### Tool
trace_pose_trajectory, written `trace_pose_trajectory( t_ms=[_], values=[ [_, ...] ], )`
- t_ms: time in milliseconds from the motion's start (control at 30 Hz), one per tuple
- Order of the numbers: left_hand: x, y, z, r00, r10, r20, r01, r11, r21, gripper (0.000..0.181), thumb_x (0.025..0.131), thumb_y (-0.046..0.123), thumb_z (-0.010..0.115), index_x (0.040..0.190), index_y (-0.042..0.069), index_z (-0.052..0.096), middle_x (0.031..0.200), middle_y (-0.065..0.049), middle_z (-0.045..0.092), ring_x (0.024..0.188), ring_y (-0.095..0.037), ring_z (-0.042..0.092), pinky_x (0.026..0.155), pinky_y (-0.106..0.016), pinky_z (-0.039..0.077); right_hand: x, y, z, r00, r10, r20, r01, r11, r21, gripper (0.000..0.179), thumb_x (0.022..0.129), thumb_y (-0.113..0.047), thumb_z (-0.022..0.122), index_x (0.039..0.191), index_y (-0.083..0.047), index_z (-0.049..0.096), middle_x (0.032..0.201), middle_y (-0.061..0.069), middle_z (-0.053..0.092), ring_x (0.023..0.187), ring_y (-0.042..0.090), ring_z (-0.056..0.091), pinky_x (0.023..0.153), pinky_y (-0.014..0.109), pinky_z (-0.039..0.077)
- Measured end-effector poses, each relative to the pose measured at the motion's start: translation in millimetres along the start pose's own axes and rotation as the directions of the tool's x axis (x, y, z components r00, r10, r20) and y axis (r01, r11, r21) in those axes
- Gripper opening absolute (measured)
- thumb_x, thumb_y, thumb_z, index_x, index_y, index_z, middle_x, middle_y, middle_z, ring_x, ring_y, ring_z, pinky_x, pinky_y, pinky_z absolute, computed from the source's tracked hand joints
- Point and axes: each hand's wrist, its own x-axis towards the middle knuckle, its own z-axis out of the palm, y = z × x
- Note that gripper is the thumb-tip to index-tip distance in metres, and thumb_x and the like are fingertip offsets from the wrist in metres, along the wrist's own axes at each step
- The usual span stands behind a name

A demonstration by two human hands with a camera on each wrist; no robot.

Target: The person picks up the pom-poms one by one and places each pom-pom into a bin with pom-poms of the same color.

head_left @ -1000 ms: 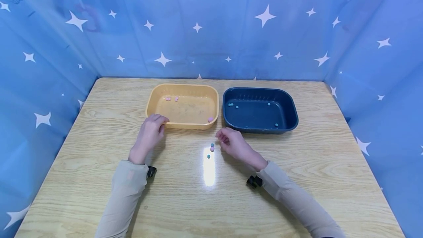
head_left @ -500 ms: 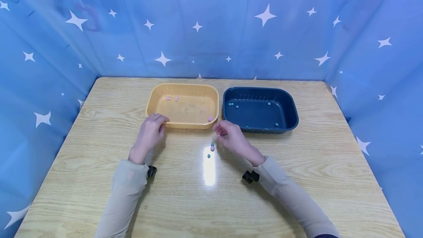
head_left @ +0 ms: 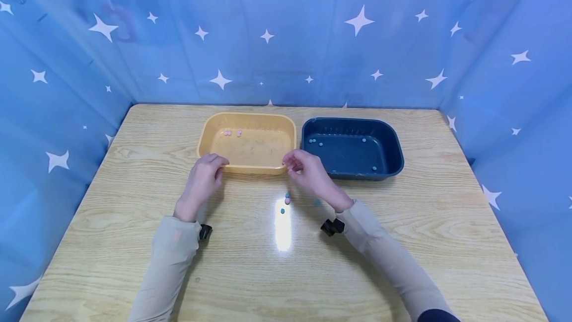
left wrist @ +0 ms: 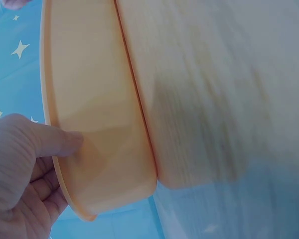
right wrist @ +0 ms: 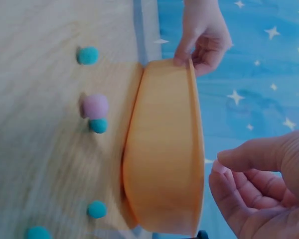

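Observation:
My left hand (head_left: 204, 183) grips the front-left rim of the yellow-orange plastic bin (head_left: 254, 170), thumb on the outer wall and fingers inside. My right hand (head_left: 308, 170) is over the bin's front-right corner. In the right wrist view its thumb and forefinger pinch a small pink pompom (right wrist: 219, 167), just beyond the rim. Several pink pompoms (head_left: 227, 133) lie in the bin at the back left. The right hand hides the bin's front-right corner in the head view. On the table, a pink pompom (head_left: 287, 201) touches a teal pompom (right wrist: 98, 125).
A dark blue bin (head_left: 353, 176) stands right of the yellow-orange one, holding several teal pompoms (head_left: 364, 140). More teal pompoms (head_left: 282, 211) lie on the wooden table (head_left: 250, 272), one near the right wrist. A blue star-patterned cloth (head_left: 286, 53) surrounds the table's back and sides.
My right hand has moved away from the loose pompoms, up and left to the yellow-orange bin's front-right corner. A teal pompom near the right wrist has come into view. My left hand stays put.

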Motion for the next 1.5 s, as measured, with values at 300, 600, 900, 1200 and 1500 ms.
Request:
trace_pose_trajectory(
  t_ms=[300, 600, 900, 1200, 1500],
  values=[
    [0.3, 0.5, -0.5, 1.0, 0.001, -0.006, -0.001, 1.0, 0.003, 0.02, 0.069, -0.018, 0.063, 0.083, -0.004, 0.065, 0.08, -0.015, 0.064, 0.073, -0.031, 0.056, 0.067, -0.04, 0.047, 16.6, -5.4, -1.0, 0.999, 0.033, 0.004, -0.033, 0.999, 0.042, 0.02, 0.081, 0.009, 0.062, 0.1, 0.004, 0.06, 0.091, 0.016, 0.063, 0.081, 0.023, 0.06, 0.075, 0.034, 0.054],
    [0.1, 0.6, -0.8, 1.0, -0.007, -0.003, 0.007, 1.0, 0.006, 0.02, 0.069, -0.017, 0.063, 0.084, -0.003, 0.065, 0.08, -0.015, 0.064, 0.074, -0.031, 0.056, 0.067, -0.04, 0.047, 31.2, -5.7, 1.1, 0.996, 0.092, 0.011, -0.092, 0.991, 0.096, 0.021, 0.083, 0.008, 0.062, 0.103, 0.004, 0.059, 0.093, 0.016, 0.062, 0.084, 0.023, 0.06, 0.078, 0.034, 0.053],
    [-0.2, -0.1, -0.1, 1.0, -0.001, -0.008, 0.001, 1.0, 0.006, 0.02, 0.069, -0.017, 0.062, 0.084, -0.004, 0.065, 0.08, -0.015, 0.064, 0.074, -0.031, 0.056, 0.066, -0.04, 0.047, 38.6, -6.4, 1.9, 0.991, 0.136, -0.003, -0.134, 0.983, 0.123, 0.019, 0.084, 0.005, 0.062, 0.103, 0.002, 0.059, 0.093, 0.012, 0.062, 0.085, 0.022, 0.059, 0.079, 0.034, 0.052],
    [-0.2, -0.4, -0.2, 1.0, 0.0, -0.006, 0.0, 1.0, 0.007, 0.02, 0.069, -0.017, 0.062, 0.083, -0.004, 0.065, 0.08, -0.015, 0.064, 0.073, -0.031, 0.056, 0.066, -0.04, 0.047, 49.2, -8.9, 2.5, 0.987, 0.158, -0.033, -0.147, 0.965, 0.216, 0.02, 0.084, 0.008, 0.06, 0.103, 0.004, 0.059, 0.094, 0.016, 0.062, 0.085, 0.025, 0.059, 0.076, 0.032, 0.053],
    [0.1, -0.5, 0.4, 1.0, -0.008, 0.003, 0.008, 1.0, 0.007, 0.02, 0.069, -0.017, 0.062, 0.084, -0.004, 0.065, 0.08, -0.015, 0.064, 0.074, -0.031, 0.056, 0.067, -0.04, 0.047, 62.7, -11.0, 6.0, 0.985, 0.157, -0.068, -0.134, 0.955, 0.266, 0.02, 0.085, 0.007, 0.06, 0.104, 0.005, 0.059, 0.097, 0.018, 0.062, 0.089, 0.025, 0.059, 0.08, 0.033, 0.051]
  ],
)
